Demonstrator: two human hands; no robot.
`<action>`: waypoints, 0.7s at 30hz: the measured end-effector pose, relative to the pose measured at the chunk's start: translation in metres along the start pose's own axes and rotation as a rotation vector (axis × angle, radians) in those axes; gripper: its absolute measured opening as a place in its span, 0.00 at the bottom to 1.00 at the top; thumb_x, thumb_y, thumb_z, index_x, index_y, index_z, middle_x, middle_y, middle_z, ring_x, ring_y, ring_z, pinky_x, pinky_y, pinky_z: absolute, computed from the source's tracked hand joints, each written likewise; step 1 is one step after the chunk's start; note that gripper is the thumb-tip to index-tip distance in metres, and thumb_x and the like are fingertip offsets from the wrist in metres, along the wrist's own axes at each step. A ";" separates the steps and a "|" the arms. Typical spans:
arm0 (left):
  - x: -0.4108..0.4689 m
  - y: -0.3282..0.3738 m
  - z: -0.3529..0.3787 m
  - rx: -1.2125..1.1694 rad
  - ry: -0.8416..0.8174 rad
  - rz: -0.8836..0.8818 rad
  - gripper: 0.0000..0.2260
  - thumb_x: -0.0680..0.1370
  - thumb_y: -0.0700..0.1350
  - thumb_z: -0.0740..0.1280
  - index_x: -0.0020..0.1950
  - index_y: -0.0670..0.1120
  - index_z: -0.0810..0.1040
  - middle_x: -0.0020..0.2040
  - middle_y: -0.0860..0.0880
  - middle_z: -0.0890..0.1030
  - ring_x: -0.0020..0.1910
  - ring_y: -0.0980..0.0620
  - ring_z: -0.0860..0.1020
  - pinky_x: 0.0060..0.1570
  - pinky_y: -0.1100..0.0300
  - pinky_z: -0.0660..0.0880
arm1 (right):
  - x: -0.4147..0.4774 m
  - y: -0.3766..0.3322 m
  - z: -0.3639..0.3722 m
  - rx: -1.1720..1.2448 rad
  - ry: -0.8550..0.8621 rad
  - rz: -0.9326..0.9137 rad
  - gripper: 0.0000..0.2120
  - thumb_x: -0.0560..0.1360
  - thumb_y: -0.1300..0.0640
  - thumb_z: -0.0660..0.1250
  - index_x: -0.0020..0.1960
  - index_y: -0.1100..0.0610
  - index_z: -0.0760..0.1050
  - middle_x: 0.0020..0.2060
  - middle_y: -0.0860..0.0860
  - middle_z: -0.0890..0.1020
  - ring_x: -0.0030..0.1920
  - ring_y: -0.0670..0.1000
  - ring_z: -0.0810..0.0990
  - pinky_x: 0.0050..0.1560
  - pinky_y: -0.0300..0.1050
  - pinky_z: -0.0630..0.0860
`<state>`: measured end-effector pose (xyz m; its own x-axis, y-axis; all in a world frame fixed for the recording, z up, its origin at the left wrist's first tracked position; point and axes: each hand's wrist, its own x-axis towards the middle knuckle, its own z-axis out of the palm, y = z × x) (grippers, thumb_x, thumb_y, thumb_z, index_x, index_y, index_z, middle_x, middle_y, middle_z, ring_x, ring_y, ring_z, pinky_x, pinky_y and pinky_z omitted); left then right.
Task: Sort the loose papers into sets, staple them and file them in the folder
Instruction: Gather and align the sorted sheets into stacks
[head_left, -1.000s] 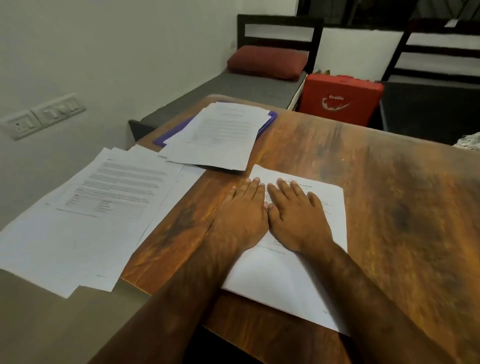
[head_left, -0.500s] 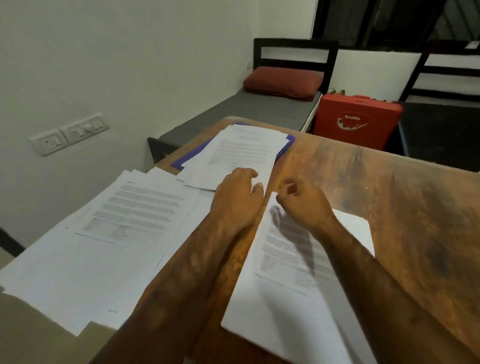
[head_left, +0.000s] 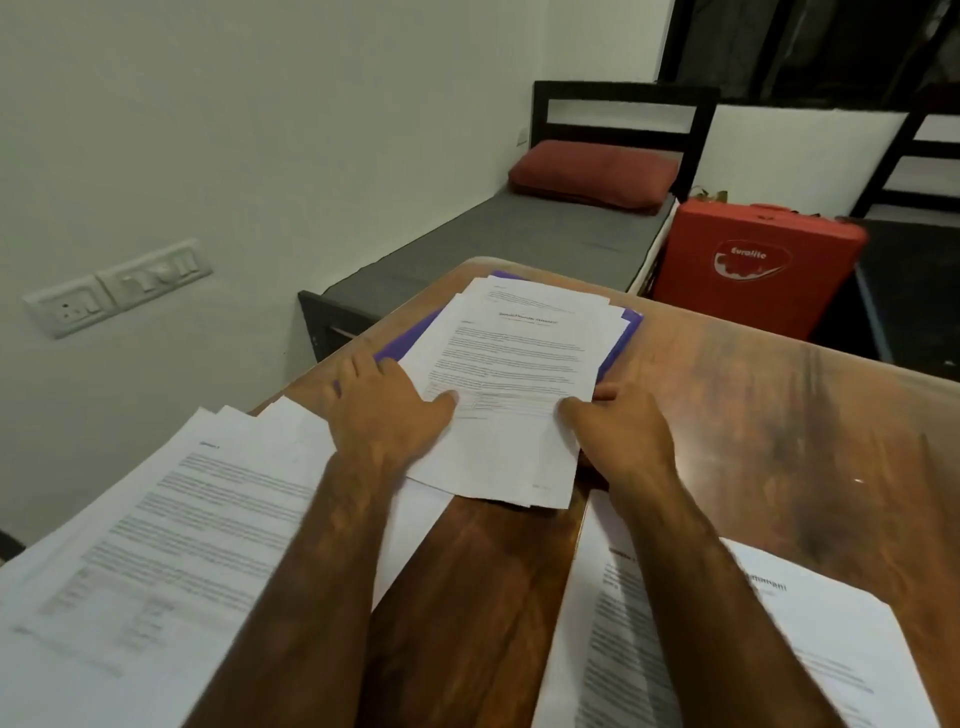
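White printed papers (head_left: 514, 364), purple folder (head_left: 410, 338), seemingly reddish-brown streaked table (head_left: 753, 415).

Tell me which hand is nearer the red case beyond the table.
Right. The right hand holds the right edge of the paper stack, on the side toward the red case; the left hand is at the stack's left edge, farther from it.

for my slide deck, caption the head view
Left hand and right hand steady the paper stack on the purple folder.

I see a bedroom at home, single bed (head_left: 519, 234) with red pillow (head_left: 592, 174), wooden table (head_left: 779, 415), wall switches (head_left: 119, 286).
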<state>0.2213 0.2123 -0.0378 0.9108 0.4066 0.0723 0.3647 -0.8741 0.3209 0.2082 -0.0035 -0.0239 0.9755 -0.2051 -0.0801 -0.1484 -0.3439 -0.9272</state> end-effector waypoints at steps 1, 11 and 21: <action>0.003 -0.001 0.003 -0.012 0.017 -0.001 0.40 0.75 0.73 0.62 0.78 0.49 0.62 0.78 0.44 0.65 0.76 0.39 0.64 0.76 0.39 0.63 | 0.001 0.003 0.001 -0.002 0.007 -0.016 0.09 0.80 0.50 0.70 0.43 0.44 0.74 0.41 0.38 0.80 0.42 0.49 0.84 0.50 0.54 0.85; 0.009 -0.006 -0.001 -0.114 0.081 0.065 0.32 0.76 0.67 0.68 0.71 0.47 0.70 0.72 0.44 0.72 0.69 0.41 0.71 0.71 0.43 0.69 | -0.001 0.002 0.002 0.414 -0.107 0.168 0.09 0.79 0.60 0.73 0.58 0.54 0.80 0.51 0.49 0.88 0.49 0.54 0.88 0.41 0.46 0.86; 0.008 0.009 -0.010 -0.565 0.098 0.195 0.12 0.78 0.56 0.73 0.53 0.49 0.80 0.52 0.52 0.82 0.48 0.51 0.80 0.57 0.47 0.81 | 0.000 0.001 -0.006 0.436 -0.134 0.098 0.17 0.80 0.69 0.68 0.67 0.56 0.78 0.57 0.50 0.87 0.54 0.55 0.87 0.55 0.57 0.84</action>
<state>0.2300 0.2106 -0.0249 0.9186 0.2992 0.2581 0.0094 -0.6695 0.7427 0.2075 -0.0097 -0.0228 0.9768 -0.0875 -0.1952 -0.1869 0.0942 -0.9778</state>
